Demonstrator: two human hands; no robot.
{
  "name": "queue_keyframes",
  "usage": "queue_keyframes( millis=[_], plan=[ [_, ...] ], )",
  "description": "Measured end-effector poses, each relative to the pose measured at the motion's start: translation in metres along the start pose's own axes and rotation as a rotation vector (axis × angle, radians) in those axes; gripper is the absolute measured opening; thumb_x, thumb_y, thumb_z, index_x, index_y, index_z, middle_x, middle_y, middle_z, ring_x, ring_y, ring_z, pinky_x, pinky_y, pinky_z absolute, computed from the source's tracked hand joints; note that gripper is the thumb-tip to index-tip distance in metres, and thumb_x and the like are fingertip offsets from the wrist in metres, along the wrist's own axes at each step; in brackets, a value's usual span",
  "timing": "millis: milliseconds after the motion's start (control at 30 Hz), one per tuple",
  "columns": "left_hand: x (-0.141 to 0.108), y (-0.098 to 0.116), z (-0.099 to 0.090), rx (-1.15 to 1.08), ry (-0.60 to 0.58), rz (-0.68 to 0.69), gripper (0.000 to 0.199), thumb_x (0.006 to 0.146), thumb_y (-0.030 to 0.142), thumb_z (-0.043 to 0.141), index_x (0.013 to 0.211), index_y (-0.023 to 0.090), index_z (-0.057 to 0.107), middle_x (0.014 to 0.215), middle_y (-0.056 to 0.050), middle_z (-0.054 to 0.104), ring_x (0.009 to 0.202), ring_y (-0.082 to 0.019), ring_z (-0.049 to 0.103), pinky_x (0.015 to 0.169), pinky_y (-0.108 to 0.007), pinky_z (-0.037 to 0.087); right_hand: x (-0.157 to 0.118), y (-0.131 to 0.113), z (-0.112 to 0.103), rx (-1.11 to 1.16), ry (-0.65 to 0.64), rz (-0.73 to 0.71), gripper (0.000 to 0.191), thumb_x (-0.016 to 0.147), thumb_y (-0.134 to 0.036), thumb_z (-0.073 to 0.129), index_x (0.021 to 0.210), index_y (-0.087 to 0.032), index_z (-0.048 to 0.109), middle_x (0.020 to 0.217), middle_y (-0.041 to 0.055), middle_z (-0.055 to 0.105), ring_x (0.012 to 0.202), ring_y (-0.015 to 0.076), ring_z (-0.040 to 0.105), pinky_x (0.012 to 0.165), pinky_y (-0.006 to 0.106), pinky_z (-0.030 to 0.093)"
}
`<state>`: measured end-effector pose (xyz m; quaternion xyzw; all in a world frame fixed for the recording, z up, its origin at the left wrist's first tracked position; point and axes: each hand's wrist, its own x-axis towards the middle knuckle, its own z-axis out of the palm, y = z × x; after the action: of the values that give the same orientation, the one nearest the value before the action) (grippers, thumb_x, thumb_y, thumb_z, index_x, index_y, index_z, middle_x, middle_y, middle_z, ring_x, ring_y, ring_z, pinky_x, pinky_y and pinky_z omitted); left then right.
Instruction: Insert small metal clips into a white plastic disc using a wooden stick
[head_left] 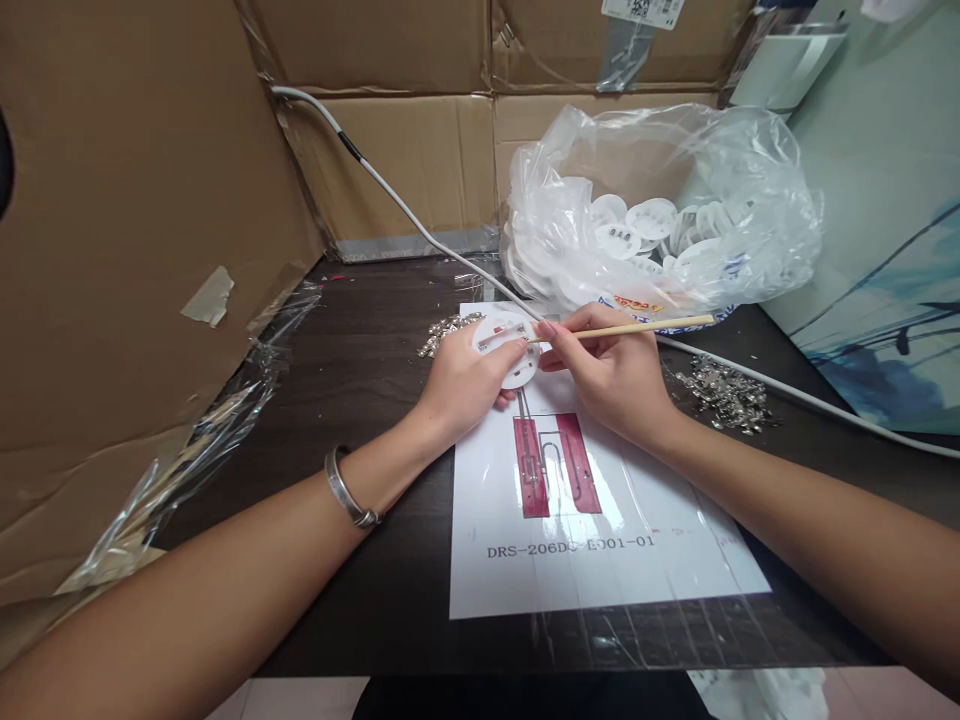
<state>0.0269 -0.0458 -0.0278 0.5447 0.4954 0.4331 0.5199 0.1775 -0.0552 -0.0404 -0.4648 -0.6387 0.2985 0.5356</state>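
My left hand [466,378] grips a round white plastic disc [519,374] with slots and small metal parts on it, thumb on its face. My right hand [611,375] is closed around a thin wooden stick [645,327], whose left end meets the disc near my left thumb. Both hands are above a white printed sheet [600,580] with a pink and grey diagram. Small metal pieces [442,335] lie just behind my left hand. A larger pile of metal pieces [724,393] sits to the right of my right hand.
A clear plastic bag [780,230] full of white discs stands at the back right. A white cable [405,207] crosses the dark table [360,350]. Cardboard walls [135,200] rise at the left and back, and a pale painted panel [885,250] at the right.
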Motion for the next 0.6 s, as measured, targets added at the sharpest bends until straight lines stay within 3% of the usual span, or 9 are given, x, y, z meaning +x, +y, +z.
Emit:
queue_keyframes(
  millis=[200, 400, 600],
  plan=[
    [-0.0013, 0.0021, 0.0015, 0.029, 0.022, -0.015, 0.010, 0.079, 0.021, 0.062, 0.083, 0.012, 0.065, 0.066, 0.000, 0.060, 0.041, -0.007, 0.051, 0.034, -0.018, 0.045, -0.0007, 0.0022, 0.0014, 0.010, 0.008, 0.012, 0.024, 0.087, -0.036, 0.065, 0.071, -0.018, 0.059, 0.063, -0.0010, 0.064, 0.060, 0.0119, 0.066, 0.053, 0.025, 0.050],
    [-0.0038, 0.0027, 0.0024, 0.024, 0.028, -0.017, 0.012, 0.082, 0.020, 0.060, 0.087, 0.011, 0.066, 0.062, 0.000, 0.059, 0.041, -0.007, 0.051, 0.037, -0.018, 0.047, -0.0015, 0.0073, 0.0014, 0.168, 0.014, 0.058, 0.030, 0.088, -0.046, 0.062, 0.077, -0.019, 0.057, 0.078, 0.0008, 0.069, 0.066, 0.0119, 0.068, 0.059, 0.027, 0.055],
    [-0.0042, 0.0027, 0.0022, 0.031, 0.043, -0.025, 0.012, 0.081, 0.022, 0.061, 0.084, 0.011, 0.066, 0.061, -0.001, 0.060, 0.042, -0.008, 0.053, 0.039, -0.018, 0.048, -0.0018, 0.0054, 0.0011, 0.147, -0.001, 0.060, 0.031, 0.086, -0.044, 0.065, 0.071, -0.020, 0.054, 0.064, -0.0005, 0.063, 0.071, 0.0150, 0.069, 0.059, 0.027, 0.054]
  ],
)
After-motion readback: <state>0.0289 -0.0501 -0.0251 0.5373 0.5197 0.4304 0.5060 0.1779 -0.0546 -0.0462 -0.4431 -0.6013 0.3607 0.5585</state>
